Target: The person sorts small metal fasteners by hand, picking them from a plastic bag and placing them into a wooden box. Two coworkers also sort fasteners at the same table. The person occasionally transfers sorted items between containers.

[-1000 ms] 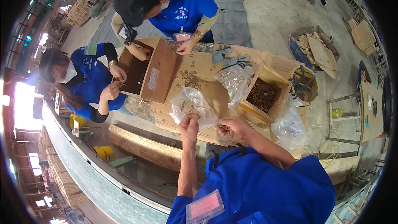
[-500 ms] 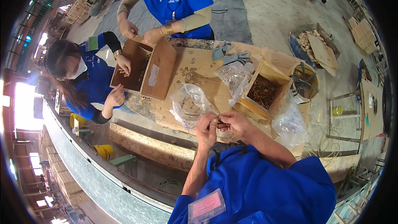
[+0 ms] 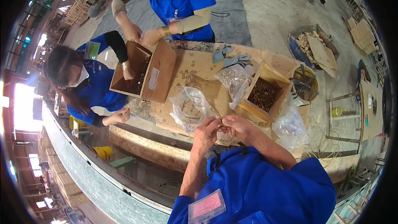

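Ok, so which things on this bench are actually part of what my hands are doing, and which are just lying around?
In use:
left hand and right hand, together pinching small metal parts, too small to identify
clear plastic bag beside the left hand

Lying about:
small wooden box of dark screws
grey gloves
loose washers
big wooden box that two co-workers handle

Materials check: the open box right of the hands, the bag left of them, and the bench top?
Open box: bare, unfinished wood, pale grain on its walls. Bag: thin clear plastic film, crinkled, glossy, see-through. Bench top: likely raw plywood or board, matt tan, scuffed. Both hands meet at its near edge.
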The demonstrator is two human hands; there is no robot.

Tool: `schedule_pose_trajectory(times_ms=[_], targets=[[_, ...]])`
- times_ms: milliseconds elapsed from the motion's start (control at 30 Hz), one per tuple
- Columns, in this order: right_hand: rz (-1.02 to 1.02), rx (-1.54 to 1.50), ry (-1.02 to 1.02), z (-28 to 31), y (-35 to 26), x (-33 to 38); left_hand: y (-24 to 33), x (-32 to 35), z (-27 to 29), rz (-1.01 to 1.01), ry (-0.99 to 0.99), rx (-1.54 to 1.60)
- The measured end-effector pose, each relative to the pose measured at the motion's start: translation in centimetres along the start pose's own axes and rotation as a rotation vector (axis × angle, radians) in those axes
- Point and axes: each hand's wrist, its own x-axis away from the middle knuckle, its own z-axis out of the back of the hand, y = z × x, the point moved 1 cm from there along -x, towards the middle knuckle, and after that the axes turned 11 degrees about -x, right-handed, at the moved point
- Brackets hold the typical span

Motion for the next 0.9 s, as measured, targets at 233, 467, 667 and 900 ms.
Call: schedule_pose_trajectory(times_ms=[233, 467, 667, 900], targets=[[0.002, 0.068, 0.057, 0.0, -0.7, 0.2, -0.5, -0.6, -0.2, -0.012, -0.052, 0.006], [0.039, -0.083, -0.051, -1.1, -2.0, 0.0, -2.5, 0.2, -2.7, 0.607, 0.111, 1.432], [0.013, 0.056, 0.052, -3.0, -1.6, -1.6, -2.5, -0.3, -3.9, 0.605, 0.173, 1.497], [0.009, 0.077, 0.194, -1.9, -0.3, -0.8, -11.9, -0.6, -2.6, 0.695, 0.462, 1.409]])
